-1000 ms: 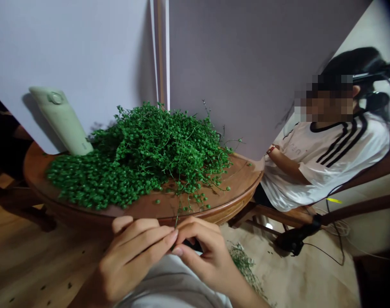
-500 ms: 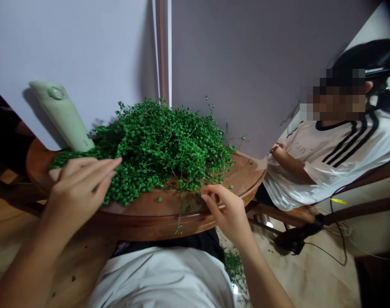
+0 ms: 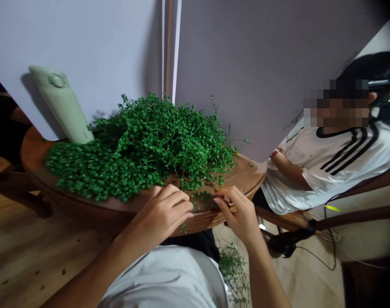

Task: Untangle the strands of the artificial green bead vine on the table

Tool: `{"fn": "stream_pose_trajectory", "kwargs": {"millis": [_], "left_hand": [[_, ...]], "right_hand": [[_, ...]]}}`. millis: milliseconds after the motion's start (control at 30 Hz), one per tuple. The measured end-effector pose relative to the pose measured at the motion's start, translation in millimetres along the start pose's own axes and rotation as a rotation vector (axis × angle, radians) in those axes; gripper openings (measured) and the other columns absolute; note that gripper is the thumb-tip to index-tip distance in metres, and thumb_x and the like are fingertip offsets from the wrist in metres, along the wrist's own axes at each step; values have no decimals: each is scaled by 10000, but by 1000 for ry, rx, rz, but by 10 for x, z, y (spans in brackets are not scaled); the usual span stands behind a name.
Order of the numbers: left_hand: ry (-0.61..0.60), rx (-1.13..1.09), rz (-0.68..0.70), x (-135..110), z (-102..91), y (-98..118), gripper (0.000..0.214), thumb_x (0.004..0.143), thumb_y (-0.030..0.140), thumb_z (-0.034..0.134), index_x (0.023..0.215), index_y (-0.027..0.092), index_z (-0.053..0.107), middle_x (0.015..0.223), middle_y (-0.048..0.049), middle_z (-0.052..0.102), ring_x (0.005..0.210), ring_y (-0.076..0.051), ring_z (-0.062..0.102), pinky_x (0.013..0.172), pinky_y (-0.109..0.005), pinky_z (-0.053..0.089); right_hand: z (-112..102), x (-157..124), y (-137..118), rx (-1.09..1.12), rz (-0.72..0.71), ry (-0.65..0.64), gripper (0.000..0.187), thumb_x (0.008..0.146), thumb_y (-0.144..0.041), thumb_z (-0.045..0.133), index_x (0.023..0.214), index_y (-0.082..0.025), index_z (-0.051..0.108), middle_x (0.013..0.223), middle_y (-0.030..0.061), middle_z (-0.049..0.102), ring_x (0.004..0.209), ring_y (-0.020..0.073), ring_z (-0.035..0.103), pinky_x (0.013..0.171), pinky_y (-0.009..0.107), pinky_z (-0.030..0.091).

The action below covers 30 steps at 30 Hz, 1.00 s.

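A large heap of green beaded sprigs (image 3: 143, 149) covers the round wooden table (image 3: 246, 171). My left hand (image 3: 163, 211) lies at the table's near edge with its fingers curled together and the tips pointing right; what they hold is hidden. A short green bit hangs just under them. My right hand (image 3: 238, 209) is a little to the right, thumb and fingers pinched on a thin green sprig (image 3: 203, 197) that lies on the rim between the two hands.
A pale green bottle (image 3: 62, 105) leans at the table's back left against a white board (image 3: 86, 51). Another person in a white striped shirt (image 3: 329, 162) sits to the right on a wooden chair. Loose sprigs (image 3: 233, 265) and a black cable (image 3: 310, 252) lie on the floor.
My left hand has come back from the left side of the heap to the table's near edge, close to my right hand. My right hand has stayed at the rim.
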<state>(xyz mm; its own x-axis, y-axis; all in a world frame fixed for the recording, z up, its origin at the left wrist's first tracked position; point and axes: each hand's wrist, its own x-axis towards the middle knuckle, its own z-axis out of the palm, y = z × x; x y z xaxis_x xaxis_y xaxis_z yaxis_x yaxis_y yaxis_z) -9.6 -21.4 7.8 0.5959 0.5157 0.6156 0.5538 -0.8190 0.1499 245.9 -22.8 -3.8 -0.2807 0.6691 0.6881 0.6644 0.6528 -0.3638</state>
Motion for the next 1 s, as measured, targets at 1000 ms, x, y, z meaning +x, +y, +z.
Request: {"fn": "stream_pose_trajectory", "kwargs": {"millis": [1000], "left_hand": [[-145,-3,-25,-12,11,-309,196,954,32,575,909,210,644,1011,1,647,959,-190,488,787,-352,256]], "right_hand": [[435,723,5,157,90,-313,360,997,-207,581,659,-187,461,671,-15,488,717,147,471,710,282,329]]}}
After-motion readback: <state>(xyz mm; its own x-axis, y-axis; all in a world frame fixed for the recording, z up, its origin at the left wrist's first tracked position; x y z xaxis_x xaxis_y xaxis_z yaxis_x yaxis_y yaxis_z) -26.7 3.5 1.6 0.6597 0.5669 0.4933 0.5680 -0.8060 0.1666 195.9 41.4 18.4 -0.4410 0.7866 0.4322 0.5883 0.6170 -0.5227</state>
